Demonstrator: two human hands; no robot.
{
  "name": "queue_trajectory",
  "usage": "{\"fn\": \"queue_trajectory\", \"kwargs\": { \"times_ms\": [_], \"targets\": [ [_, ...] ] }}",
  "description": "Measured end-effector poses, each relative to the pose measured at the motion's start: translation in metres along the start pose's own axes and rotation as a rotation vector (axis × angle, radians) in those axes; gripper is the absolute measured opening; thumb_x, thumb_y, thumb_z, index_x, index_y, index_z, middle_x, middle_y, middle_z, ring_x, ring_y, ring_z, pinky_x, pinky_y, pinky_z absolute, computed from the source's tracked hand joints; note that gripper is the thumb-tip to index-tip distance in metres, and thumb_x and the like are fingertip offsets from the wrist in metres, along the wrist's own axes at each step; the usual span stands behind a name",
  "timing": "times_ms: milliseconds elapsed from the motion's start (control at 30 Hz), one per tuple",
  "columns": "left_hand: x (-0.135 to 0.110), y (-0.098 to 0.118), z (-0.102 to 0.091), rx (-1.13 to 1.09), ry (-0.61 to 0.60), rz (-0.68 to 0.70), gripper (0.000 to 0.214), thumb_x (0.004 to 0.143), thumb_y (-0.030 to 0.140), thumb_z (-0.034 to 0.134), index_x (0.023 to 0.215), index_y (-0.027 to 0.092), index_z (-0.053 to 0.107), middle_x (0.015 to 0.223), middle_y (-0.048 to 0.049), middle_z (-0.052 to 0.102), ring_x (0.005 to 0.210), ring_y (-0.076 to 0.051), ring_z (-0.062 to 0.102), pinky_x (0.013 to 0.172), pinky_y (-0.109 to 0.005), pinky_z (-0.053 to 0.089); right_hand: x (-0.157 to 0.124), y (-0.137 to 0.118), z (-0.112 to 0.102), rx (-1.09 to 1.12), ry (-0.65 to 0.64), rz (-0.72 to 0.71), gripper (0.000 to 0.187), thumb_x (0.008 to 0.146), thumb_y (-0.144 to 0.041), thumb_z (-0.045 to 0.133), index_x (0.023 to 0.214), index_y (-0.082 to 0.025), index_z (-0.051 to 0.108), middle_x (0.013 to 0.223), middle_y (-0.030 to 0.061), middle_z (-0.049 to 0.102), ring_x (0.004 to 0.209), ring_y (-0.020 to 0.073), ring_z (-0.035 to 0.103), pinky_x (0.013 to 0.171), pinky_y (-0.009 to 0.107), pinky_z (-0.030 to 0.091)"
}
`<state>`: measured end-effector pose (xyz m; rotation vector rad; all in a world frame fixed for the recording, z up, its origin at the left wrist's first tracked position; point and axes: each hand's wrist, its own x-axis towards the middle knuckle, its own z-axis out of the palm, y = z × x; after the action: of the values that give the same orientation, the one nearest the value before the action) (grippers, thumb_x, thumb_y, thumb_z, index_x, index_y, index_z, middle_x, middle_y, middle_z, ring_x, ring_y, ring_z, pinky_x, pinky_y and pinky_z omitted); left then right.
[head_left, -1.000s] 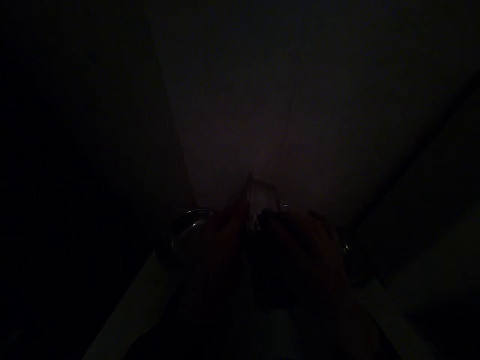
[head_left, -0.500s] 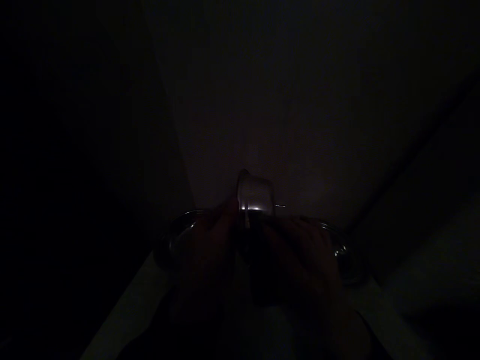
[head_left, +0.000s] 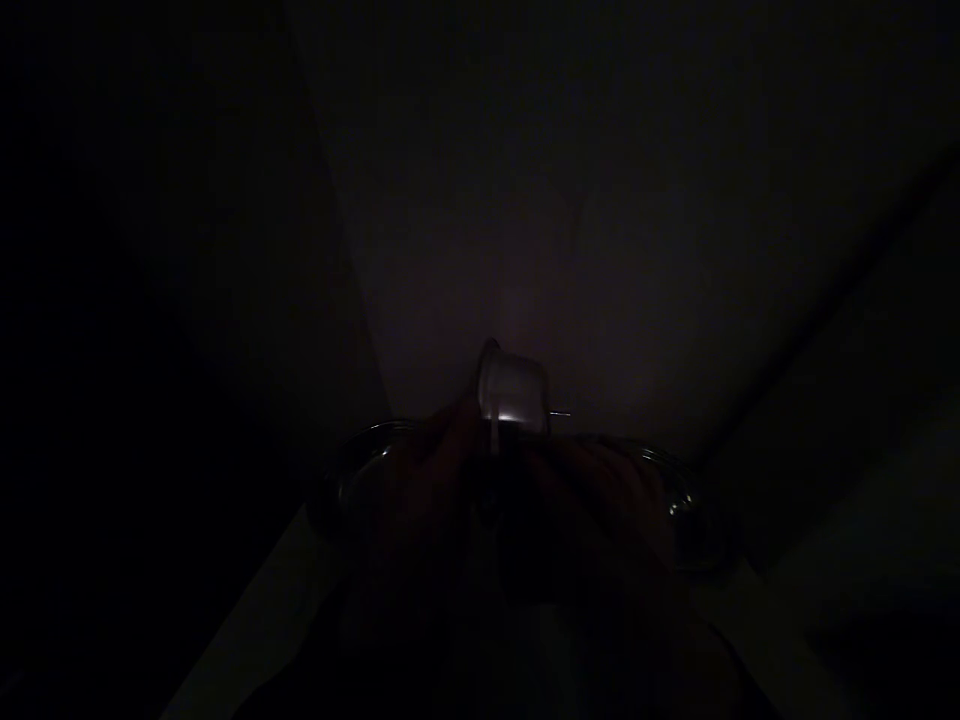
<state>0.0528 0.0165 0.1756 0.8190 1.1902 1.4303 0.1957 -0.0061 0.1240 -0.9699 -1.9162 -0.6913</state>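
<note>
The view is very dark. In the middle a silvery, cup-shaped metal piece [head_left: 516,385] lies on its side, its flared rim to the left and a thin metal pin [head_left: 560,413] sticking out to the right. My left hand [head_left: 431,465] comes from the lower left, its fingertips closed at the rim side. From the lower right, my right hand [head_left: 600,490] has its fingers bent against the underside of the piece. What lies beneath the piece, between the hands, is lost in shadow.
A shiny curved metal dish or tray edge [head_left: 375,430] shows behind my left hand, and a similar shiny curved rim [head_left: 660,460] beyond my right hand. Pale surface [head_left: 277,590] shows at the lower left. A dim flat surface [head_left: 525,220] rises behind.
The light on the metal piece has dimmed slightly, while the surface behind looks a little brighter. Both hands and the piece stay in nearly the same place.
</note>
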Motion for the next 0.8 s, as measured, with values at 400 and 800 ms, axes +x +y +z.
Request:
{"fn": "queue_trajectory", "kwargs": {
  "times_ms": [400, 800],
  "targets": [
    [0.002, -0.005, 0.002, -0.047, -0.005, 0.04, 0.021, 0.065, 0.041, 0.073, 0.072, 0.021, 0.072, 0.073, -0.0012, 0.073, 0.069, -0.016, 0.067, 0.062, -0.025, 0.05, -0.001, -0.009, 0.004, -0.026, 0.011, 0.001, 0.029, 0.089, -0.013, 0.05, 0.115, -0.015, 0.062, 0.114, 0.0104, 0.066, 0.105, 0.0261, 0.055, 0.091, 0.048, 0.043],
    [0.0, -0.006, 0.002, 0.047, -0.042, -0.003, 0.023, 0.065, 0.041, 0.073, 0.074, 0.02, 0.073, 0.073, -0.0027, 0.074, 0.07, -0.019, 0.068, 0.06, -0.026, 0.05, 0.003, -0.006, 0.001, -0.064, -0.03, 0.029, 0.031, 0.091, -0.013, 0.047, 0.12, -0.015, 0.058, 0.118, 0.0122, 0.063, 0.108, 0.027, 0.052, 0.093, 0.049, 0.041]
  ]
}}
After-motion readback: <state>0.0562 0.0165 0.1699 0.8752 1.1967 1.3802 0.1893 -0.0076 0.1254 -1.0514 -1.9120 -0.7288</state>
